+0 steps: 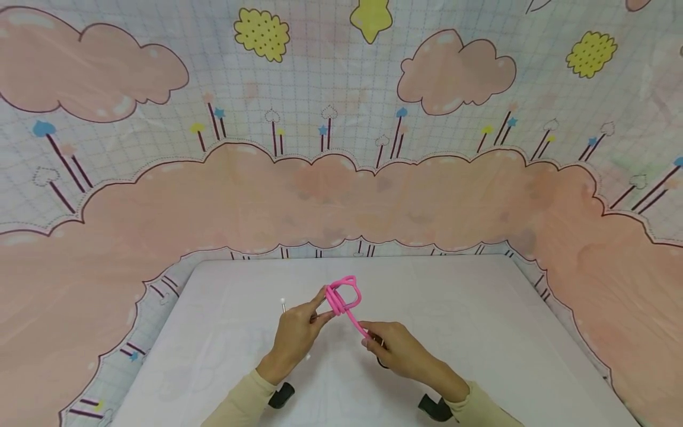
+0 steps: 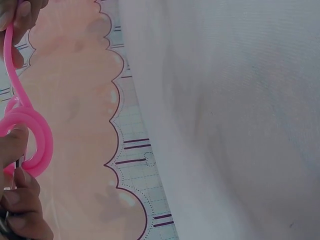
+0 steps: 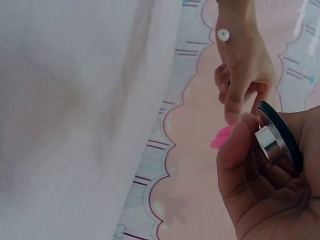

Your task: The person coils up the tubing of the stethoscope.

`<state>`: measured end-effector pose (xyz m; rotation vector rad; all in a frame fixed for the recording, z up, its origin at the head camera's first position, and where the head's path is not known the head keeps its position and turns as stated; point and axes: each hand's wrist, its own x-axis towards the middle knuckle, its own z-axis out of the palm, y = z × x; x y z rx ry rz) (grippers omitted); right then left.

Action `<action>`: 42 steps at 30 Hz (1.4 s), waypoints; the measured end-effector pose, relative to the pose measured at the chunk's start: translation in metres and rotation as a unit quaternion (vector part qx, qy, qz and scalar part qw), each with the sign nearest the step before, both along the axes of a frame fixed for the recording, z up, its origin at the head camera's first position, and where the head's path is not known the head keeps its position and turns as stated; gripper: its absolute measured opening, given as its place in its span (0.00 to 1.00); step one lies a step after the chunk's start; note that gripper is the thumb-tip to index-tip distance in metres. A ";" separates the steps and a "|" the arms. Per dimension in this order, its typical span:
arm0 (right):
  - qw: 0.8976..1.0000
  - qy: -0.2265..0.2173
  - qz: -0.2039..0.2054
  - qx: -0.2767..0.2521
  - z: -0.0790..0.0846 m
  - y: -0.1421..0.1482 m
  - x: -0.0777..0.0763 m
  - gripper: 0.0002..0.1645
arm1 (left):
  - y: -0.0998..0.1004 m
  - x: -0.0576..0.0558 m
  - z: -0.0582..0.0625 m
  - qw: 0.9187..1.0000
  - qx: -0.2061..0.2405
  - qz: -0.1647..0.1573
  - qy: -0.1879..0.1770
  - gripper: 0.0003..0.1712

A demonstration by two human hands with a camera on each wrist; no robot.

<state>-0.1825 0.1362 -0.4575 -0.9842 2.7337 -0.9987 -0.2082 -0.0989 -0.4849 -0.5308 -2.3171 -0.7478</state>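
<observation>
Above the white table (image 1: 480,332), pink tubing (image 1: 335,302) (smooth, bright) loops into coils.

pink tubing (image 2: 46,140): smooth rubbery plastic, soft sheen | disc piece (image 3: 277,140): shiny silver metal, dark smooth rim (image 3: 287,132) | sleeves (image 1: 240,398): matt cloth | tabletop (image 1: 480,332): smooth, mostly matt | printed backdrop (image 1: 331,201): cloth-like, faint gloss

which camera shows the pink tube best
The head view: it shows the pink tube coiled, with a length running to the right hand. The left wrist view is closer but cuts it off at the left edge; the right wrist view shows just a pink patch.
</observation>
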 end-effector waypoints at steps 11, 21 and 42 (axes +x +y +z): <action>0.999 -0.019 0.013 -0.043 0.008 -0.001 -0.001 0.15 | 0.003 0.004 -0.001 0.999 -0.044 -0.007 0.006 0.35; 0.985 -0.106 0.029 -0.134 0.018 -0.001 -0.006 0.11 | 0.006 0.010 -0.001 0.997 -0.074 -0.025 0.007 0.36; 0.940 -0.197 0.017 -0.279 0.012 0.000 -0.015 0.19 | 0.014 0.019 0.003 0.993 -0.105 -0.047 0.040 0.38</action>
